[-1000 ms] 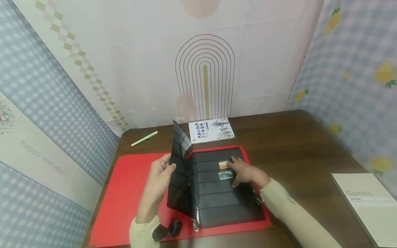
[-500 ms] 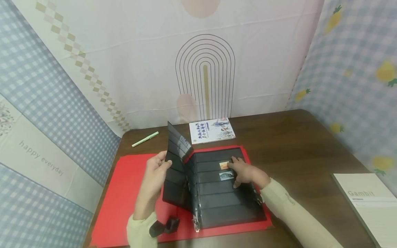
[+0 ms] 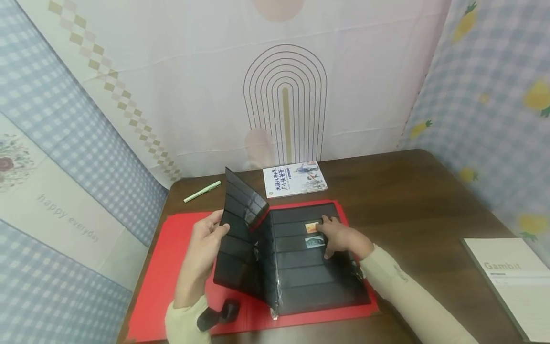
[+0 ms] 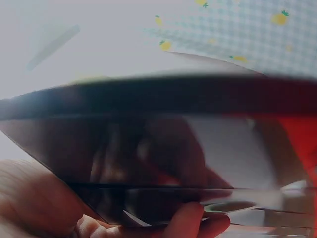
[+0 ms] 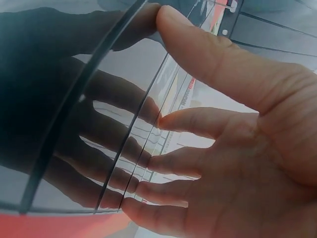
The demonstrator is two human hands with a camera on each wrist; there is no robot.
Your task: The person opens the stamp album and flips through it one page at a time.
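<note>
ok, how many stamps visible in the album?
2. An orange stamp and a grey stamp below it, both beside the right hand. The lifted page may hide others.

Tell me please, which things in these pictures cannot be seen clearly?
- Stamps: head view, too small to read; right hand covers their right ends.
- Lifted black page: left wrist view, blurred by closeness; left hand hides its edge.
- White booklet: cut off by the frame's right edge.
- Green pen: markings too small.
</note>
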